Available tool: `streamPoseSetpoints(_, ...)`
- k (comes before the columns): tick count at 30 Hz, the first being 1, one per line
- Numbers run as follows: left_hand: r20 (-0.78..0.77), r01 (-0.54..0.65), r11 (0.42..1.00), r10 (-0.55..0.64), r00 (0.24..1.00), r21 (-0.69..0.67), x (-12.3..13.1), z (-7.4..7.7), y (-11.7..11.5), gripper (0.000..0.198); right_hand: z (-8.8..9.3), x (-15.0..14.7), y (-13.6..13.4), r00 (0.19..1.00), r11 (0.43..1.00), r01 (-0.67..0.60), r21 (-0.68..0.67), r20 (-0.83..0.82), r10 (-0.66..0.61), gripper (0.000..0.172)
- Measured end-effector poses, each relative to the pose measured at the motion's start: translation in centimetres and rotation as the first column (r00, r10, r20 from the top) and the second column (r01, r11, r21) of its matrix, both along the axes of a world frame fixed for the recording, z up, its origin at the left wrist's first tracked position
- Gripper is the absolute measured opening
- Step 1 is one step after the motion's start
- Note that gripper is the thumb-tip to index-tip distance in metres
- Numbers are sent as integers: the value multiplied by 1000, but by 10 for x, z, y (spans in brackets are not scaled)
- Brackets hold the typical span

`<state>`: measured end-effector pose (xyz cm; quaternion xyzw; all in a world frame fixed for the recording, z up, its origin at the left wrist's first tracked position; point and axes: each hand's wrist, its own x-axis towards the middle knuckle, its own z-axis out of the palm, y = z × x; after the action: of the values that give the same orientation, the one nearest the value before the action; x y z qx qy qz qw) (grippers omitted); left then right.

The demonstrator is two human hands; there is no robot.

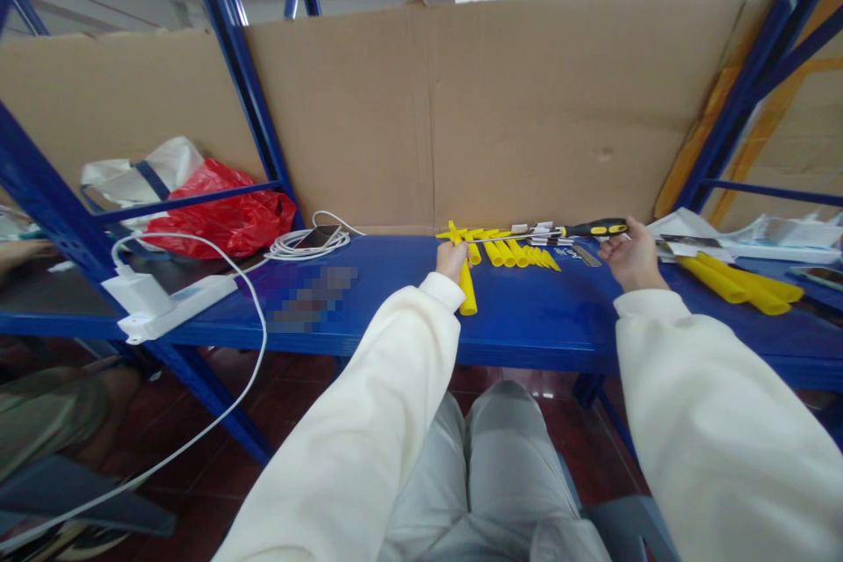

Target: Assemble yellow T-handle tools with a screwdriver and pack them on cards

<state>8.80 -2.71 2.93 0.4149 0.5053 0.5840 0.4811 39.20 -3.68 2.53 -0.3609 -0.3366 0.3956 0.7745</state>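
Yellow tube (467, 294) was held in the left hand (451, 260), fingers wrapped round it; screwdriver (593, 229) handle was pinched by right hand (630, 261) fingers over the blue shelf (527, 325).

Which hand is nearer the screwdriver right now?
Right. The right hand is at the handle end of the screwdriver; the left hand is farther left, holding a yellow tube.

No readable text, label, brand or number anywhere.
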Motion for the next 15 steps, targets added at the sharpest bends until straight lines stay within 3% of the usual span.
streamPoseSetpoints(3,15,-5,1000,5,1000,9,0,-1,1,25,7,-6,-6,997,994,38,-98,-69,-45,44)
streamPoseSetpoints(8,21,-9,1000,9,1000,10,0,-3,3,29,7,-13,-8,997,994,69,-83,-17,-70,58)
streamPoseSetpoints(15,36,0,1000,0,999,1,-1,-1,2,23,7,-16,-9,986,983,156,-102,-40,-160,43)
